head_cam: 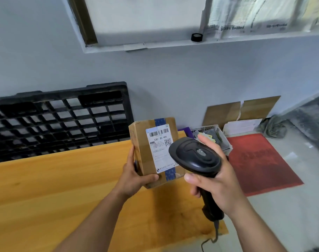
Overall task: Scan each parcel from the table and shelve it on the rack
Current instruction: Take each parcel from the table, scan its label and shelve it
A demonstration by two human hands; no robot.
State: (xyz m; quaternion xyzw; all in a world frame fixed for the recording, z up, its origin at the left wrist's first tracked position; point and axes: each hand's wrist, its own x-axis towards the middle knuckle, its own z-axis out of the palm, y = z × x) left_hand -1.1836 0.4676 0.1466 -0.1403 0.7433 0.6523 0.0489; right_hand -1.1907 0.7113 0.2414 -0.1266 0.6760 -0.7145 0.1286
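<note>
A small brown cardboard parcel [146, 148] with blue tape and a white barcode label is held upright above the orange wooden table [55, 188]. My left hand [135, 176] grips its lower left corner, thumb across the bottom front. My right hand [217, 180] grips the handle of a black barcode scanner [195, 156], whose head sits just in front of the label's right side and covers part of the parcel. The scanner's cable hangs down past the table's right edge.
A black plastic pallet [60, 117] leans on the wall behind the table. On the floor to the right lie a white crate of papers [212, 130], flattened cardboard [240, 110] and a red mat [260, 160]. Above runs a window ledge with a small black cap [197, 37].
</note>
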